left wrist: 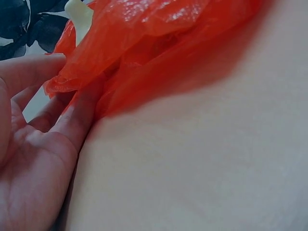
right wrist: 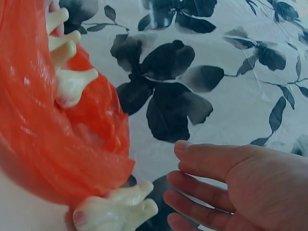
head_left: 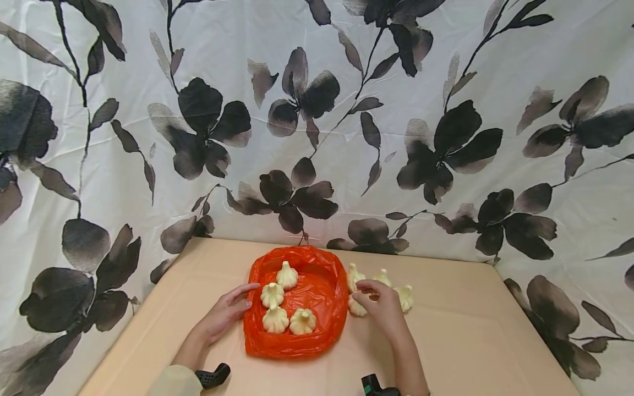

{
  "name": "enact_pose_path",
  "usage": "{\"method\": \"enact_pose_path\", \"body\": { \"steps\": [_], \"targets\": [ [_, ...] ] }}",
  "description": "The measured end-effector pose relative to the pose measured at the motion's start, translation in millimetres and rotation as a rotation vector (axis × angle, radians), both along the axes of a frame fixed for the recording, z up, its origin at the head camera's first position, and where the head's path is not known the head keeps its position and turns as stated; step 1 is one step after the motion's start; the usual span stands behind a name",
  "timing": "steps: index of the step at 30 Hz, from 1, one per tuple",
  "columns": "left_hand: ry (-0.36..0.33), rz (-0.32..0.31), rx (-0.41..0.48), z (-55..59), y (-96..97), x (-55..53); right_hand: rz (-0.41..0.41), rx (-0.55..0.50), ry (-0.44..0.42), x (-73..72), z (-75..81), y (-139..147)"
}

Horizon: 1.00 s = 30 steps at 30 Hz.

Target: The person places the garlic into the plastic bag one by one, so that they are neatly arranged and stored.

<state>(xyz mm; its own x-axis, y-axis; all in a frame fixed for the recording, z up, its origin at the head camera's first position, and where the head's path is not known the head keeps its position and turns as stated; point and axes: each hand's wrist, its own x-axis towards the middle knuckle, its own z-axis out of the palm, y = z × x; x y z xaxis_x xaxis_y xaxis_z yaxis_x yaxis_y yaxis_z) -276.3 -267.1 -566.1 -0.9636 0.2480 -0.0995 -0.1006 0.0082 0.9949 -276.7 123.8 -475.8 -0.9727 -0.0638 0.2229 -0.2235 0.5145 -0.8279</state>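
Observation:
A red plastic bag lies opened out on the table, its rim rolled up around several garlic bulbs. My left hand holds the bag's left rim; in the left wrist view the red film comes between thumb and fingers. To the right of the bag, more garlic bulbs sit in a loose cluster. My right hand hovers over that cluster and partly hides it. In the right wrist view its fingers are extended and hold nothing, beside garlic bulbs near the bag.
The table has a pale tan top. Behind it and at the sides hangs a white cloth with dark flowers. A black device is strapped to the left wrist, another to the right.

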Motion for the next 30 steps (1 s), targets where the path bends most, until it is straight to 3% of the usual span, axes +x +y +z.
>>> {"method": "enact_pose_path", "body": {
  "steps": [6, 22, 30],
  "targets": [
    [0.009, -0.008, 0.008, 0.6, -1.8, 2.0, -0.067, -0.016, -0.007, -4.8, -9.5, 8],
    [0.002, 0.001, 0.005, 0.1, -1.9, 1.8, -0.108, -0.015, -0.051, -16.4, -33.5, 9],
    [0.007, -0.001, 0.000, -0.6, -1.7, 0.8, -0.095, 0.001, 0.016, -21.7, -42.1, 9]
  ]
}}
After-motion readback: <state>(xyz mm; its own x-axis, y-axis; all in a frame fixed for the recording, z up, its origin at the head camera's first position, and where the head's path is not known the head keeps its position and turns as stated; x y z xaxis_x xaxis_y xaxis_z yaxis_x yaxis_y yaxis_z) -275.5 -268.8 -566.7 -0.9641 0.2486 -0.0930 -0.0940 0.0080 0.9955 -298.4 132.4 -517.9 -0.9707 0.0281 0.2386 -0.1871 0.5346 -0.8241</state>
